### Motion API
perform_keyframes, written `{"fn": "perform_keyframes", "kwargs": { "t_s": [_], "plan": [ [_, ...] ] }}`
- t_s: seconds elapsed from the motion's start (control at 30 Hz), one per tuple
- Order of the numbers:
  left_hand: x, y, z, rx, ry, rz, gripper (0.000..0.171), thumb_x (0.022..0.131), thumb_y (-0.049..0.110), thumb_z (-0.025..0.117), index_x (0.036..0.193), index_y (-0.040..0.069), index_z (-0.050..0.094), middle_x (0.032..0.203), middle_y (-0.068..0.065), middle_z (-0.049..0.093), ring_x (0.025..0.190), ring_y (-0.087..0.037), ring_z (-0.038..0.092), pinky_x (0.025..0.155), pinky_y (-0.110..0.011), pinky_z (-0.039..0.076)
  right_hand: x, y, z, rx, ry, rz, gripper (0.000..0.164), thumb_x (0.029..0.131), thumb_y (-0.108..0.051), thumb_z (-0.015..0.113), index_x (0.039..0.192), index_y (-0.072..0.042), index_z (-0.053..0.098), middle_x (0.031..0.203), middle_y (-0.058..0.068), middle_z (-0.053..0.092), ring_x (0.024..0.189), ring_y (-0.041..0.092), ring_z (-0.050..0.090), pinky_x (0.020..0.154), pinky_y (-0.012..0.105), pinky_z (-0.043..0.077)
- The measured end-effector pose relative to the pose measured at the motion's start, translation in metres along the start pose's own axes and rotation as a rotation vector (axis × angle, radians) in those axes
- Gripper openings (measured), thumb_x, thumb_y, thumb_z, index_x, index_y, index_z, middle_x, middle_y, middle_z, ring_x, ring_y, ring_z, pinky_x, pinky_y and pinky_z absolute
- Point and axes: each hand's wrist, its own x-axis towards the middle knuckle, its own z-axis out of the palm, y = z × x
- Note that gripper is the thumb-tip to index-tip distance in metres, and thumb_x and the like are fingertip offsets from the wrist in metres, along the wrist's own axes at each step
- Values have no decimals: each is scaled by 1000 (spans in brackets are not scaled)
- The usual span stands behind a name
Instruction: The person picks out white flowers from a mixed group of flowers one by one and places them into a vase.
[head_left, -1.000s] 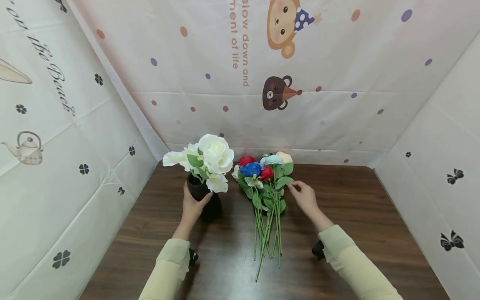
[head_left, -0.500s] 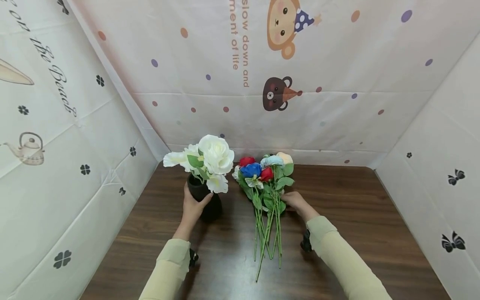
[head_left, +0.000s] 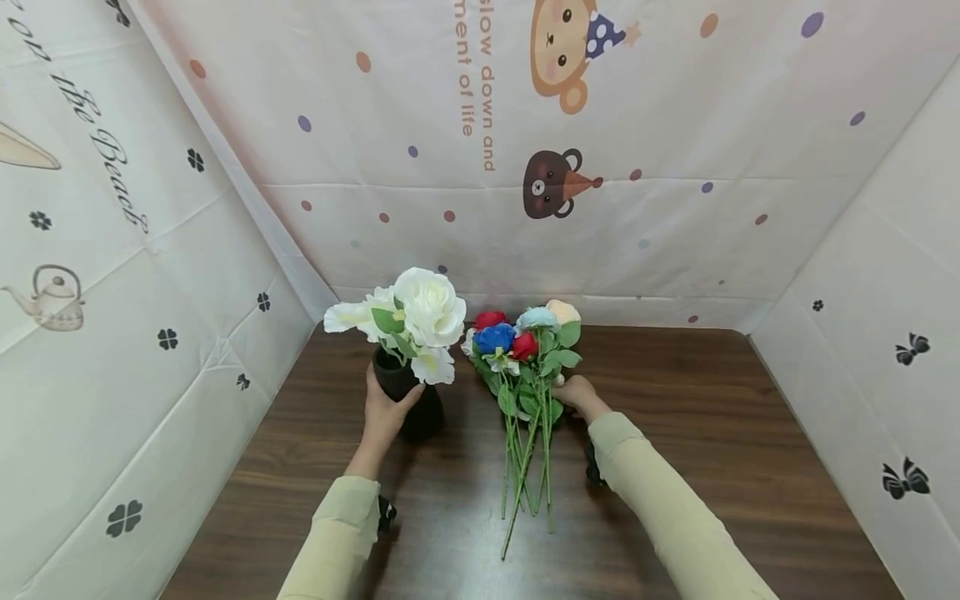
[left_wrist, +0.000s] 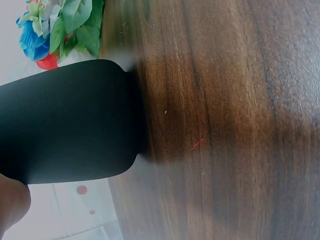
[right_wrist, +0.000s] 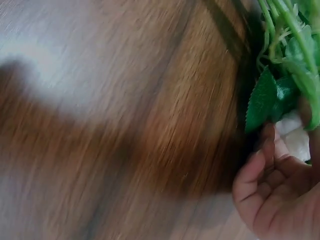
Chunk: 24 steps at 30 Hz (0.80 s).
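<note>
My left hand (head_left: 384,407) grips a black vase (head_left: 397,375), thumb across its front and fingers around its side. White artificial flowers (head_left: 431,308) with green leaves stand in the vase. In the left wrist view, the vase's dark body (left_wrist: 70,125) stands close over the table. My right hand (head_left: 581,395) is at the right side of a pile of artificial flowers (head_left: 543,358). The right wrist view has its curled fingers (right_wrist: 250,175) beside a green leaf (right_wrist: 262,100) and a white bloom; I cannot tell whether they pinch a stem.
Red, blue, light blue and peach blooms lie at the pile's far end, with green stems (head_left: 549,467) pointing toward me. The brown wooden table (head_left: 675,375) is bounded by printed white cloth walls (head_left: 862,333) at the back and both sides.
My right hand has moved left and in among the leaves at the pile's right side. The flower pile has shifted slightly left. My left hand keeps its hold on the vase.
</note>
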Motion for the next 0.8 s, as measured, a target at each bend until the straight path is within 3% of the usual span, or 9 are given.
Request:
{"fn": "perform_keyframes", "kwargs": {
  "t_s": [0.27,0.37,0.43,0.5,0.57,0.63,0.7,0.77,0.8],
  "plan": [
    [1,0,0,15,-2,-1,99,83,13,78,157,7,12,158,-21,30,145,-39,32,118,-57,26,8,-4,11,56,16,14,24,95,-18,52,75,-7,45,76,7,42,69,20,40,67,34,39],
    [1,0,0,17,-10,-11,99,84,14,78,157,7,11,158,-21,29,145,-39,32,118,-59,26,9,-2,11,60,24,-16,34,98,-19,49,111,11,57,109,26,59,94,34,59,81,39,50],
    [0,0,-1,21,-11,-18,99,84,16,78,157,8,12,159,-20,29,145,-39,32,117,-59,27,7,-1,8,71,18,-3,54,99,-18,47,141,15,38,146,34,40,129,44,47,101,46,47],
    [0,0,-1,20,-14,-18,99,84,17,78,157,8,12,159,-20,28,145,-40,32,117,-59,27,6,1,4,82,9,15,60,100,-17,45,148,15,27,157,33,24,142,44,34,108,47,43],
    [0,0,-1,18,-13,-16,100,83,17,78,157,9,12,159,-20,28,145,-39,32,117,-59,27,4,3,0,103,24,35,47,99,-13,46,137,15,42,142,34,42,119,38,50,91,41,45],
    [0,0,-1,14,-16,-6,100,83,16,78,157,8,12,159,-20,27,146,-39,31,117,-60,26,3,5,-4,113,51,35,20,98,-10,49,108,7,54,110,23,54,91,26,49,77,36,40],
    [0,0,-1,6,-18,-3,99,84,16,78,157,9,12,160,-19,26,146,-38,30,118,-59,26,2,5,-8,138,78,30,19,98,-10,52,82,-3,44,83,10,40,75,20,33,70,34,33],
    [0,0,-1,2,-22,-1,99,84,16,78,158,9,11,161,-18,26,147,-38,30,118,-59,25,0,4,-12,172,97,23,28,97,-12,55,75,-5,38,81,13,44,72,19,34,69,32,34],
    [0,0,-1,3,-23,-2,99,84,17,78,158,9,11,160,-18,26,146,-38,31,118,-59,26,-2,3,-15,201,96,24,23,98,-14,56,80,0,49,92,20,55,76,21,43,71,32,39]
  ]
}}
